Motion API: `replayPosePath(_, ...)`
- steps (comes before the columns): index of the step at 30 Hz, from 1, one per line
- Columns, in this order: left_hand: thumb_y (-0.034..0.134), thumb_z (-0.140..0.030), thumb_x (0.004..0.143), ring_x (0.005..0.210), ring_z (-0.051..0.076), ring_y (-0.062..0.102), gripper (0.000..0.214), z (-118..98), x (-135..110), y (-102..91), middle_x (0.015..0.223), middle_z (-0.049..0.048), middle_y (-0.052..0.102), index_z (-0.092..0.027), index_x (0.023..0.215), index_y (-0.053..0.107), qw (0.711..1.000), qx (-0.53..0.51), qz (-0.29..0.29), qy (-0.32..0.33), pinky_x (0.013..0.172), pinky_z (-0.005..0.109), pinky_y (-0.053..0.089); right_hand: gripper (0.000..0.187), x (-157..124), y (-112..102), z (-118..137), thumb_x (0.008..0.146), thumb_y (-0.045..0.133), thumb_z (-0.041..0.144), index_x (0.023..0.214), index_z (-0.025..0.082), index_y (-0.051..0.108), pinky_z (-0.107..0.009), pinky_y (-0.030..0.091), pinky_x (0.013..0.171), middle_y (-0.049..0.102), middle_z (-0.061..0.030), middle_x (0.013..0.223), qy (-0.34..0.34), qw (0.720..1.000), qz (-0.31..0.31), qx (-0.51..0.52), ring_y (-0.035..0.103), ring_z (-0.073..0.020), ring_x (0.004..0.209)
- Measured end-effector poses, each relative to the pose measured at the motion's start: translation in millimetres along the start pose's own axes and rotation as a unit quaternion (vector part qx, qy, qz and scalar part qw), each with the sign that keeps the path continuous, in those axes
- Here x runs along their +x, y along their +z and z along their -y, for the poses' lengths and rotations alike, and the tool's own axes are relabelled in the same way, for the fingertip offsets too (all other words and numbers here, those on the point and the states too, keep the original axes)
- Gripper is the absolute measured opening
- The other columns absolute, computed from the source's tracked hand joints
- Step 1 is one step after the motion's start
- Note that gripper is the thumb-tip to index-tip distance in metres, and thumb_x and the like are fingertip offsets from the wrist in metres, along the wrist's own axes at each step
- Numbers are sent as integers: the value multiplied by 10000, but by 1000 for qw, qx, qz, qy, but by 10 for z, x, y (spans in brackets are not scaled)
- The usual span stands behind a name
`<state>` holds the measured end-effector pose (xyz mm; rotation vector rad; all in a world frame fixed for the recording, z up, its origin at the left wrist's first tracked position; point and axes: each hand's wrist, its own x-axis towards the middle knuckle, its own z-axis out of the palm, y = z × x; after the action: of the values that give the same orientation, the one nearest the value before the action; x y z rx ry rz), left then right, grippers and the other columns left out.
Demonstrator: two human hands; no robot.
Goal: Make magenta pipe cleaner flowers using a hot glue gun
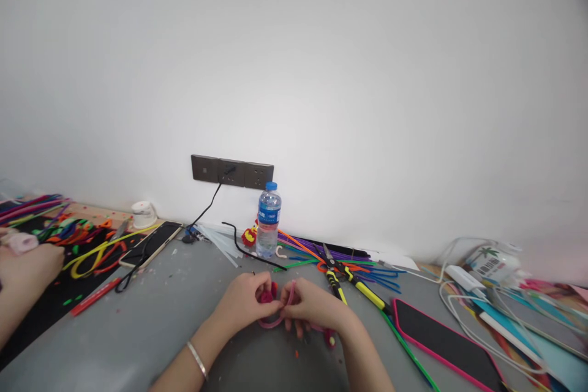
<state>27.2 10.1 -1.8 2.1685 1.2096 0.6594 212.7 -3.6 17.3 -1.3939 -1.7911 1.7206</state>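
Note:
My left hand (245, 299) is closed on a small dark-red fuzzy coil (267, 296) that looks like wound pipe cleaner. Between fingertips and thumb, my right hand (316, 305) pinches a pink pipe cleaner (272, 323), which curves in a loop below the red coil. Both hands are close together over the grey table (184, 318), and the fingers partly cover the work. Beside my right wrist lies a small red piece with a pale tip (329, 338); its kind is unclear.
A water bottle (269, 220) stands near the wall. Yellow-handled pliers (362, 288) lie among loose pipe cleaners (390, 278). At right are a pink-edged phone (445, 343) and white cables (463, 318). Another person's hand (32, 263) is at left, near a second phone (154, 244) and a red pen (96, 297).

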Motion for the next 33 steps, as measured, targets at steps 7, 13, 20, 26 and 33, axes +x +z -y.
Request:
replayPosePath(7,633,-248,664,506,96,378,177,32,19,-3,498,-91,383,-197,613,472,1000,9,18,10,490,200,233,77,18,-4,-36,646,523,126,690,186,503,-136,310,313,606,66,482,10,999,-32,15,512,-70,323)
replayPosePath(13,634,-230,648,510,94,367,170,24,26,-5,507,-90,379,-196,612,471,999,19,24,12,496,204,222,117,68,19,-83,640,508,114,703,203,466,-138,298,313,570,80,432,10,994,-106,-11,519,-87,318)
replayPosePath(20,628,-253,671,509,94,365,153,-12,25,-15,509,-87,387,-193,617,499,999,15,36,6,492,210,218,98,156,5,-132,654,509,120,688,203,470,-146,304,325,606,59,507,-48,985,-160,-52,546,-91,356)
replayPosePath(26,744,-381,622,511,94,359,277,7,-4,-52,536,-97,417,-194,692,553,998,-15,53,-37,482,216,204,130,201,12,-197,628,513,75,682,193,495,-160,347,360,615,45,592,-60,985,-151,-66,566,-93,393)
replayPosePath(33,812,-387,583,718,130,478,431,99,-28,-215,911,-12,576,-230,964,684,990,-116,76,34,576,201,334,119,125,-3,-118,670,533,84,732,185,525,-149,352,374,531,69,532,-38,987,-135,-74,557,-92,418)
